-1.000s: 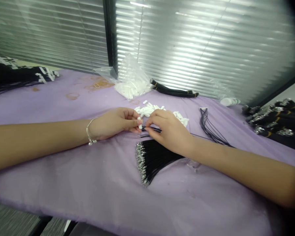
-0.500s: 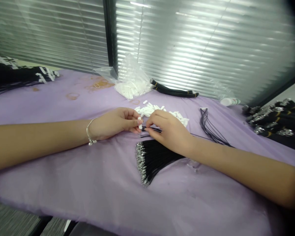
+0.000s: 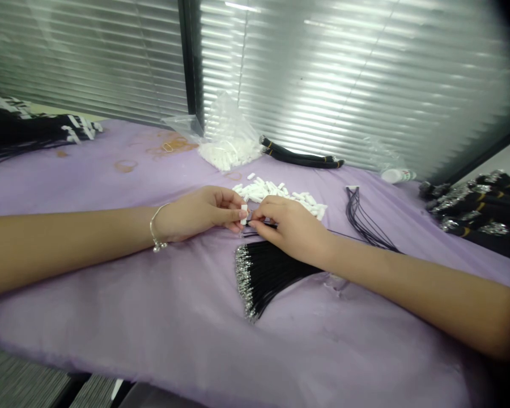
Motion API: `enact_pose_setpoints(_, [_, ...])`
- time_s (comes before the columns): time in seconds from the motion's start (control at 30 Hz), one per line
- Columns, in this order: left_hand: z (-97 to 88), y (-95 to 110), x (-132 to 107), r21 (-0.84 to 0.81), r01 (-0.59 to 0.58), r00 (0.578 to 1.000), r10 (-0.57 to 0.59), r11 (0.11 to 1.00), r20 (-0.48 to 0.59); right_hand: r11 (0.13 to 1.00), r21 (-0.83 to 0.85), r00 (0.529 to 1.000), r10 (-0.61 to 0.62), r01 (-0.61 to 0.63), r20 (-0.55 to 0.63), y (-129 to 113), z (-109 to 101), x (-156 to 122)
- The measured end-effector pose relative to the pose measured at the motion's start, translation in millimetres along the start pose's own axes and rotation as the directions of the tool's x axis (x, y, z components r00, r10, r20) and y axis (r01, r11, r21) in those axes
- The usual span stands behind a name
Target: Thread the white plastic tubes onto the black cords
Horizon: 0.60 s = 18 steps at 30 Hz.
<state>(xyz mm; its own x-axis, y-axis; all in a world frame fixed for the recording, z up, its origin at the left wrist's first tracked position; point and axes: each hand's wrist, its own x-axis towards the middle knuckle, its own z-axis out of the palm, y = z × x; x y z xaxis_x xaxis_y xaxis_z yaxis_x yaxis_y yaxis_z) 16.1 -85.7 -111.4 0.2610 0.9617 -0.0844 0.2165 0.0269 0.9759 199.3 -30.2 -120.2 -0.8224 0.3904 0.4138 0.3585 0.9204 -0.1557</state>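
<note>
My left hand (image 3: 198, 212), a bracelet on its wrist, pinches a small white plastic connector (image 3: 243, 210) at its fingertips. My right hand (image 3: 295, 226) faces it, fingers closed on thin black wires (image 3: 263, 225) whose ends point at the connector. Both hands rest on the purple cloth (image 3: 153, 300). Just in front of my right hand a fanned bundle of black wires with metal tips (image 3: 259, 275) lies on the cloth. A loose pile of white connectors (image 3: 289, 195) sits right behind the hands.
A clear bag of white connectors (image 3: 229, 144) stands at the back by the blinds, with a black cable bundle (image 3: 301, 157) beside it. More black wires (image 3: 363, 218) lie right of my hand. Finished dark bundles lie at the far right (image 3: 476, 209) and far left (image 3: 34, 133).
My left hand has turned the white connector slightly and brought it closer to my right fingertips. The arms have stayed where they were.
</note>
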Motion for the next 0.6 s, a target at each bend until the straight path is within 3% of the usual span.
enact_pose_setpoints(0.3, [-1.5,-2.9,0.6,-0.119,0.005,1.000,-0.006,0.993,-0.006,0.998,0.045,0.999,0.050,-0.049,-0.020,-1.0,-1.0,-0.5])
enact_pose_setpoints(0.6, [-1.1,-3.2,1.7,-0.069,-0.010,1.000,0.008,0.998,-0.018,0.998,0.063,0.999,-0.004,0.007,-0.040,-1.1,-0.5,-1.7])
